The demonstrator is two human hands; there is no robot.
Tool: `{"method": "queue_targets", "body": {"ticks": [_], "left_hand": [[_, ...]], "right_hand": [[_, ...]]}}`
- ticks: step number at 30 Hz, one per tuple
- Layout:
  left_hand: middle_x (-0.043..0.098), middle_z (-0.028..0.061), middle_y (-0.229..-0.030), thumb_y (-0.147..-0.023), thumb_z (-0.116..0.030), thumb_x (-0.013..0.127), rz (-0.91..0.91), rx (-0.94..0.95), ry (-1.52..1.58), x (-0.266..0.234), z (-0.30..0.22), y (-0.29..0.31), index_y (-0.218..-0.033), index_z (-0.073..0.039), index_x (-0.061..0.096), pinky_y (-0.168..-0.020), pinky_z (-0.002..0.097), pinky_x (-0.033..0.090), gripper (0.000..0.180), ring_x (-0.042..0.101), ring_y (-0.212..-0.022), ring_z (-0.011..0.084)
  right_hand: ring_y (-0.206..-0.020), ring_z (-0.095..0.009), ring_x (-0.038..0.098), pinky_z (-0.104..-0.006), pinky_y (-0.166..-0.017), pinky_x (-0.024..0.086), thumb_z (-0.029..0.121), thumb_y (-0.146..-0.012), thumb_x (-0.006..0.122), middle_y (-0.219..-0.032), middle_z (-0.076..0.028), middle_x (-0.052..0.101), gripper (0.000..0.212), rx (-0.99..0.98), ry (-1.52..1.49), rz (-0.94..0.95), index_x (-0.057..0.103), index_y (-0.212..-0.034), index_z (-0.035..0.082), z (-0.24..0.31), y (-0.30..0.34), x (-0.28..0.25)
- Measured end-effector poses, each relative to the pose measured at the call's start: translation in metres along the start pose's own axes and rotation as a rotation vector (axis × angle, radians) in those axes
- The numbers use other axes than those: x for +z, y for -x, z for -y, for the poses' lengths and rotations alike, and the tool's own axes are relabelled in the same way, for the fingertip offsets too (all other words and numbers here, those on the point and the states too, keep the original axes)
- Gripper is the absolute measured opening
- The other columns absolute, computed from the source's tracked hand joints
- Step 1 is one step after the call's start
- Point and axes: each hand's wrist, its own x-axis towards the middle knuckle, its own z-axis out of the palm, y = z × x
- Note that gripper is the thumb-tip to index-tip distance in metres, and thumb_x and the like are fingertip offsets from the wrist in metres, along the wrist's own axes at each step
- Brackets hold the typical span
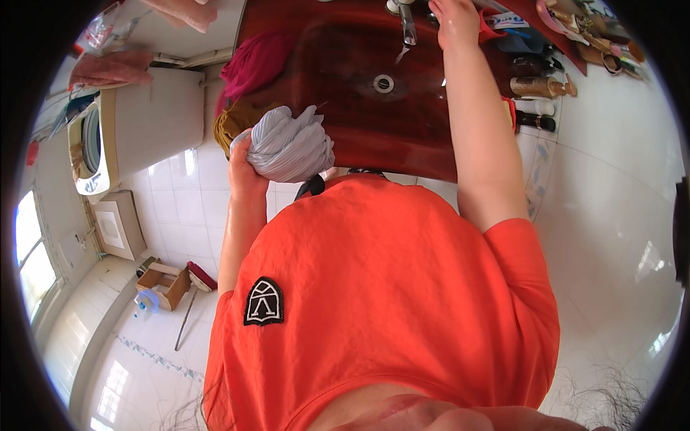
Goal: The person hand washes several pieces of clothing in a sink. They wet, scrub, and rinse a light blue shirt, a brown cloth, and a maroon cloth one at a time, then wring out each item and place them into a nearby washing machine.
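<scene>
My left hand [246, 167] is closed on a bunched, light grey pleated cloth [291, 144], held at the near left corner of the dark red sink [345, 136]. The hand grips the cloth's left side, and part of the fingers is behind the folds. My right hand [458, 20] reaches to the far side of the sink, just right of the metal faucet [407, 25]. Its fingers look stretched out, partly cut off by the picture's upper edge, and nothing shows in them. A thin stream of water shows below the spout, above the round drain [383, 84].
A magenta cloth [255, 63] and a mustard cloth [233, 123] lie at the sink's left edge. Several bottles [535, 87] line the right side. Left stands a white washing machine [147, 108]; a cardboard box [164, 284] sits on the tiled floor behind.
</scene>
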Motion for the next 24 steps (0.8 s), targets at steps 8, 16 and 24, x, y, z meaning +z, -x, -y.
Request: {"method": "queue_targets", "body": {"ticks": [8, 16, 24], "left_hand": [[0.066, 0.0116, -0.107, -0.091, -0.02, 0.051, -0.002, -0.006, 0.019, 0.02, -0.006, 0.002, -0.11, -0.001, 0.06, -0.091, 0.0408, 0.05, 0.028, 0.062, -0.102, 0.0253], [0.066, 0.0119, -0.108, -0.091, -0.017, 0.052, -0.074, 0.048, 0.015, 0.016, -0.002, 0.003, -0.111, 0.0, 0.06, -0.093, 0.0392, 0.049, 0.028, 0.062, -0.104, 0.0253], [0.066, 0.0119, -0.108, -0.089, -0.015, 0.055, -0.173, 0.07, 0.027, 0.021, -0.002, 0.015, -0.112, 0.0, 0.058, -0.094, 0.0395, 0.048, 0.027, 0.062, -0.104, 0.0255]], "right_hand": [[-0.078, -0.014, 0.066, -0.0282, -0.072, 0.052, 0.011, -0.087, 0.066, -0.084, -0.006, 0.07, 0.012, -0.08, 0.937, 0.271, 0.067, -0.096, 0.003, -0.094, 0.135, -0.111], [-0.114, -0.033, 0.059, -0.0424, -0.096, 0.048, 0.015, -0.085, 0.058, -0.12, -0.014, 0.064, 0.032, 0.073, 1.582, 0.542, 0.063, -0.116, 0.009, -0.142, 0.133, -0.153], [-0.142, -0.032, 0.034, -0.0408, -0.116, 0.03, 0.008, -0.083, 0.057, -0.152, -0.02, 0.037, 0.06, -0.017, 1.751, 0.728, 0.043, -0.141, 0.004, -0.175, 0.126, -0.153]]}}
